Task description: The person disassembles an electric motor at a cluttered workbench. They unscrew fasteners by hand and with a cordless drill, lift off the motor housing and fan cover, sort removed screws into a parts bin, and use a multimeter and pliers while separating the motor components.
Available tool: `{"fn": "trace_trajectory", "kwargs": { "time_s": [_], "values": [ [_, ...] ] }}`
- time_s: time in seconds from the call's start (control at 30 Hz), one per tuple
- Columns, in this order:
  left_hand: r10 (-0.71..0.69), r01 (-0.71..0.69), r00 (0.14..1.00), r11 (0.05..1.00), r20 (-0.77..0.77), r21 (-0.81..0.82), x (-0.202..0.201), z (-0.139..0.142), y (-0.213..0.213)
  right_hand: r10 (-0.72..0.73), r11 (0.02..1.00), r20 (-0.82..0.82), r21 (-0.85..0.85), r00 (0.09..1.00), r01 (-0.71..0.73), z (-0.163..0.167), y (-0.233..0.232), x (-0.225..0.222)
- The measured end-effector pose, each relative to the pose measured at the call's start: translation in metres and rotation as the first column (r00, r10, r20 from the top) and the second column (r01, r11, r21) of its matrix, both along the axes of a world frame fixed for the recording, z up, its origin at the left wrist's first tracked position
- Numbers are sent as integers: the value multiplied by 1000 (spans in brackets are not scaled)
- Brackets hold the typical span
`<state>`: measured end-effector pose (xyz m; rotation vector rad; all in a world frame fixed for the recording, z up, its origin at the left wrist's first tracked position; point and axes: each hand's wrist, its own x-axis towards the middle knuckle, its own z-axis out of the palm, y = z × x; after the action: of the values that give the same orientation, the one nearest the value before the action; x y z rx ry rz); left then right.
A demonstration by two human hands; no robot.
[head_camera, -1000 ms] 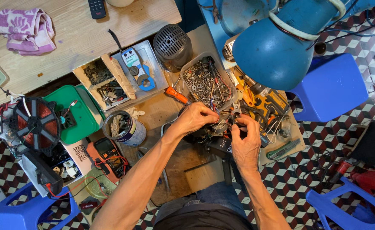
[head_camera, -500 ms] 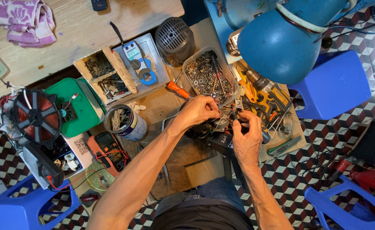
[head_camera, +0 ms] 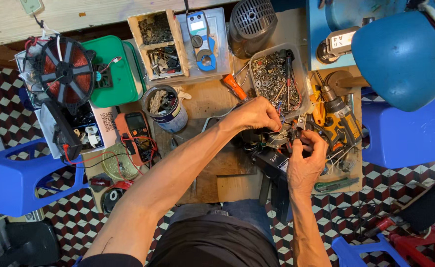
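A small dark motor assembly (head_camera: 276, 141) is sitting near the workbench's right edge; the left hand (head_camera: 257, 114) is pinching its wires from 11 o'clock; the right hand (head_camera: 304, 160) is gripping it from 4 o'clock; a screw tray (head_camera: 304, 106) is crowding at 12, a yellow drill (head_camera: 338, 121) at 3; bare wood (head_camera: 212, 163) is lying open at 9.

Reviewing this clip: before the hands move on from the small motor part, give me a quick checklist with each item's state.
1. Left hand on the dark motor assembly: ok, fingers rest on it.
2. Right hand grip: ok, pinching small pliers.
3. Workpiece steady on the wooden bench: cannot tell, hands hide it.
4. Screw tray within reach: ok, just beyond the left hand.
5. Yellow drill clear of the fingers: not ok, crowded against the right hand.
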<state>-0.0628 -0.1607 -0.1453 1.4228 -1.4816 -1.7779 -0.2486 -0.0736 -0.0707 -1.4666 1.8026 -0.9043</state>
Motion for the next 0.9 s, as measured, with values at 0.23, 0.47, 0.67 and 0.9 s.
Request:
{"fn": "trace_trajectory", "kwargs": {
  "time_s": [0.23, 0.47, 0.67, 0.9],
  "values": [
    [-36, 37, 998, 999, 48, -16, 0, 12, 1, -18, 1000, -27, 12, 999, 18, 2, 0, -3],
    [-37, 44, 996, 995, 79, -85, -1, 25, 1, -26, 999, -26, 21, 999, 27, 3, 0, -5],
    [-101, 108, 990, 992, 102, -63, -3, 29, -2, -23, 999, -26, 24, 999, 23, 3, 0, -7],
    [-105, 102, 989, 994, 101, 30, -6, 18, -1, -24, 999, -27, 29, 999, 25, 4, 1, -8]
  ]
}}
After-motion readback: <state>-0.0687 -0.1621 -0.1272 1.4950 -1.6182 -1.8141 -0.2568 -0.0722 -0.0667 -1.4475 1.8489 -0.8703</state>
